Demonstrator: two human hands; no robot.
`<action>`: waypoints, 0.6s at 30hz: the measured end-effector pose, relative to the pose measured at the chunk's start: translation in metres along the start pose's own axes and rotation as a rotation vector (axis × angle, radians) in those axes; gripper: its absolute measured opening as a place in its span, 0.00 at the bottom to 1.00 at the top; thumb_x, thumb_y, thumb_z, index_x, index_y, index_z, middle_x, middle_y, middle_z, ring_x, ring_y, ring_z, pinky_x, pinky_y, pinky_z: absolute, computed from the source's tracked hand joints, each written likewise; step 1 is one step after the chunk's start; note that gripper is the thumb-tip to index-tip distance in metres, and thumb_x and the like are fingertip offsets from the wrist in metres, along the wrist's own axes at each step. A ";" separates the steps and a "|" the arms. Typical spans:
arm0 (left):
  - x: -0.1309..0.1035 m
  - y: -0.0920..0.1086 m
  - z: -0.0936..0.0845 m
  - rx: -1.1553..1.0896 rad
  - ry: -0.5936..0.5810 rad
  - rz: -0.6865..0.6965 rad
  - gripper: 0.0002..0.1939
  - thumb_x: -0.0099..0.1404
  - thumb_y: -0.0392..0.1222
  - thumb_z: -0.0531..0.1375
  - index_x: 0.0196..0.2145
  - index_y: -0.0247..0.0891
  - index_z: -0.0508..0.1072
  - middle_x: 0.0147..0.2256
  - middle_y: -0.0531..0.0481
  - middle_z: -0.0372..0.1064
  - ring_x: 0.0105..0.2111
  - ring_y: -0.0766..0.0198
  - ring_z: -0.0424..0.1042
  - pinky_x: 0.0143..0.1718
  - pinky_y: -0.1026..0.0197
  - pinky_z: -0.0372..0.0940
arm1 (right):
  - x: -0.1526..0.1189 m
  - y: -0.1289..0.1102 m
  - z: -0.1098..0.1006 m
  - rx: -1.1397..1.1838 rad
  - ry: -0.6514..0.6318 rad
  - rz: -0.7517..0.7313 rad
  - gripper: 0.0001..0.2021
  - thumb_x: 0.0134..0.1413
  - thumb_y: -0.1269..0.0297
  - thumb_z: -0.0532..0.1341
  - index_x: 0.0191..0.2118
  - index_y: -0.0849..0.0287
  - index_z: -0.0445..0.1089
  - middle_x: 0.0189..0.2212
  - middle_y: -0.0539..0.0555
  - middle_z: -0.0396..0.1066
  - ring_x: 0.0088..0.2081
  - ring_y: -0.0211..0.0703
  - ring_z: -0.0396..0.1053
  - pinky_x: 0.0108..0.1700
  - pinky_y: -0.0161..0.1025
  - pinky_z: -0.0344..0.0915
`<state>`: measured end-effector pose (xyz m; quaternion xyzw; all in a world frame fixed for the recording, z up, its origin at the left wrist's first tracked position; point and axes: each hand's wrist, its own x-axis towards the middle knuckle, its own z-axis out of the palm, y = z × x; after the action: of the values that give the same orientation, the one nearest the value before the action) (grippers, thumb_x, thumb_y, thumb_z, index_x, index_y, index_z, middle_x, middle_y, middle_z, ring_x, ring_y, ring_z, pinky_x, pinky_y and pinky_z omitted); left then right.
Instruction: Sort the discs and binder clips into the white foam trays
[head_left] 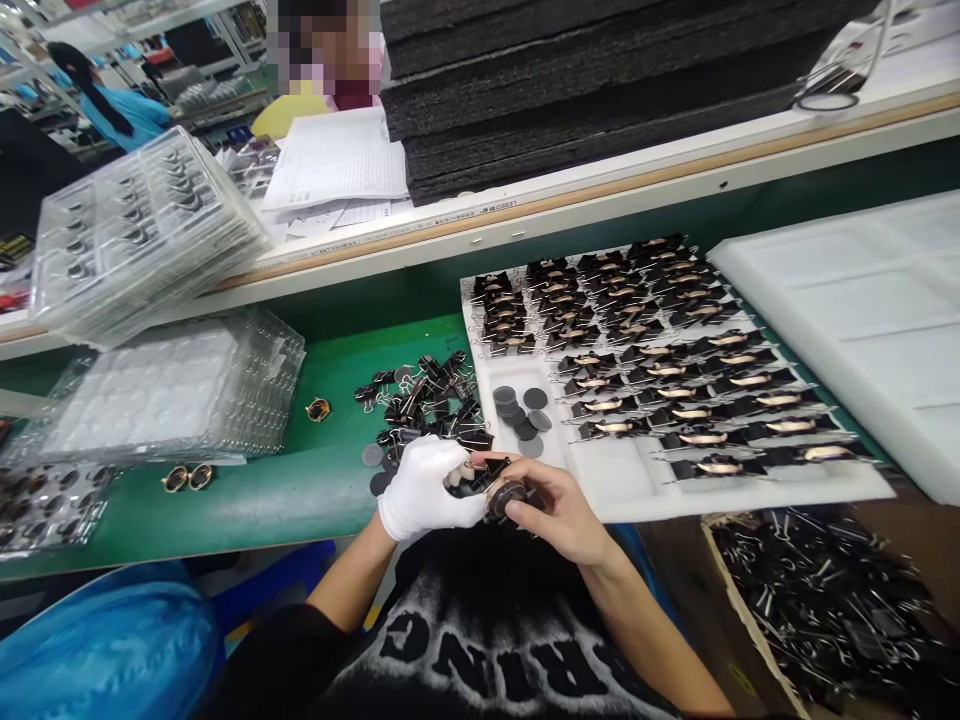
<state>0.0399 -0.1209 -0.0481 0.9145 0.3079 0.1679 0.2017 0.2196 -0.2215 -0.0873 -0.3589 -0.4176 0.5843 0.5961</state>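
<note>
Left of the left hand [429,488] stand trays [191,388] (stacked).

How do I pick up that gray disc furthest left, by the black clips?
Probably pinch the gray disc by its rim, coming down from above and the left. It looks flat and thin on the green table, so its edge gives the best hold, and the black clips crowd its right.
</note>
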 end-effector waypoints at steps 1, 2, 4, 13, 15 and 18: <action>0.001 0.001 -0.001 0.003 -0.007 0.001 0.18 0.56 0.52 0.62 0.22 0.42 0.59 0.20 0.55 0.57 0.21 0.67 0.55 0.28 0.58 0.52 | 0.000 0.000 0.000 0.004 -0.008 0.005 0.08 0.59 0.55 0.69 0.41 0.52 0.79 0.50 0.59 0.79 0.53 0.56 0.76 0.57 0.51 0.70; 0.003 0.001 -0.002 0.006 -0.011 -0.008 0.17 0.56 0.52 0.62 0.22 0.42 0.59 0.20 0.55 0.58 0.22 0.67 0.56 0.28 0.59 0.52 | 0.001 0.000 -0.001 0.007 -0.010 0.011 0.09 0.60 0.55 0.69 0.41 0.52 0.78 0.50 0.59 0.79 0.51 0.55 0.77 0.55 0.50 0.71; 0.004 0.002 -0.002 0.010 -0.010 -0.044 0.17 0.58 0.51 0.61 0.22 0.42 0.59 0.20 0.55 0.58 0.22 0.67 0.56 0.28 0.59 0.53 | 0.002 -0.001 -0.001 0.007 -0.002 0.019 0.09 0.61 0.54 0.68 0.41 0.53 0.77 0.50 0.59 0.79 0.51 0.55 0.77 0.54 0.50 0.71; 0.004 -0.013 -0.025 -0.123 -0.105 -0.048 0.18 0.67 0.46 0.60 0.21 0.38 0.64 0.20 0.57 0.57 0.22 0.71 0.55 0.27 0.63 0.53 | 0.005 -0.019 -0.031 -0.336 0.126 -0.016 0.08 0.61 0.57 0.68 0.42 0.54 0.78 0.39 0.54 0.80 0.40 0.47 0.76 0.44 0.42 0.72; 0.005 -0.016 -0.031 -0.125 -0.183 0.002 0.19 0.68 0.45 0.61 0.21 0.38 0.64 0.19 0.58 0.56 0.22 0.71 0.54 0.27 0.63 0.52 | 0.006 -0.026 -0.039 -0.430 0.042 0.010 0.06 0.59 0.59 0.69 0.37 0.55 0.77 0.32 0.51 0.78 0.35 0.44 0.74 0.39 0.39 0.70; 0.010 -0.017 -0.036 -0.099 -0.227 0.126 0.20 0.68 0.46 0.62 0.20 0.38 0.64 0.19 0.59 0.53 0.22 0.71 0.50 0.25 0.63 0.50 | 0.008 -0.033 -0.046 -0.468 -0.101 0.041 0.05 0.58 0.61 0.69 0.36 0.56 0.76 0.32 0.50 0.79 0.34 0.43 0.75 0.39 0.37 0.69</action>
<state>0.0235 -0.0931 -0.0230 0.9340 0.2166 0.0907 0.2694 0.2743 -0.2123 -0.0745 -0.4658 -0.5636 0.5009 0.4631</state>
